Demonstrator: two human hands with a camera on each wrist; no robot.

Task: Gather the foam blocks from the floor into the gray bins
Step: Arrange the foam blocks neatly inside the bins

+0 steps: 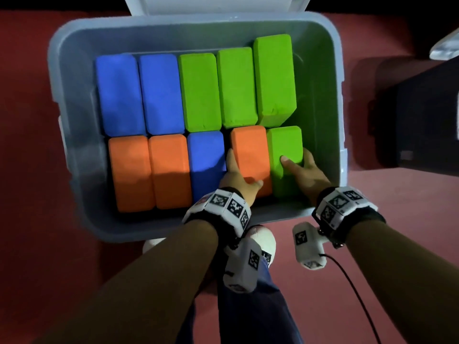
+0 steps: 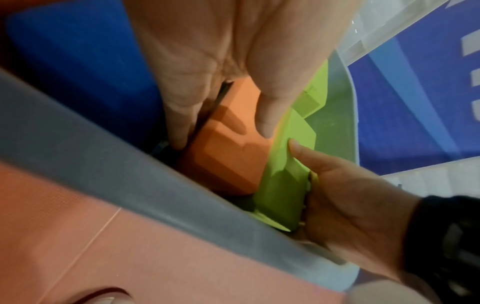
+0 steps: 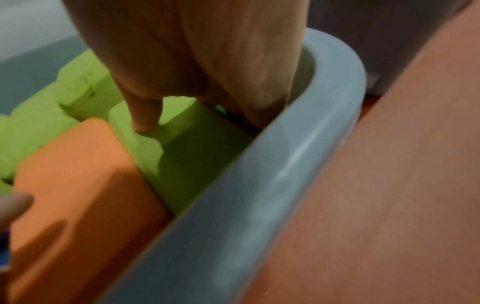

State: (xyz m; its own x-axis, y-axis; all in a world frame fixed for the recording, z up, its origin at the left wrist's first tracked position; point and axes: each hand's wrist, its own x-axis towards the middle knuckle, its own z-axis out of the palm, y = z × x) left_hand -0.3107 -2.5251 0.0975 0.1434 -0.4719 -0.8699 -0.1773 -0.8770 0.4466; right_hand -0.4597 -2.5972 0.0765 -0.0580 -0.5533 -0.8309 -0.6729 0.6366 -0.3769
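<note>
A red floor (image 1: 37, 120) lies under a gray bin (image 1: 74, 100) just ahead of my hands. My left hand (image 1: 238, 180) grips an orange foam block (image 1: 250, 155), fingers down its left side, thumb on top. My right hand (image 1: 305, 172) grips the green foam block (image 1: 285, 150) beside it, thumb on top, fingers against the bin wall. Both stand higher than the blue block (image 1: 206, 155) to my left. Squeezed together, they may jam, tilt or spring up; my right fingers could get pinched. Beyond my fingertips, one green block (image 1: 274, 75) already leans.
</note>
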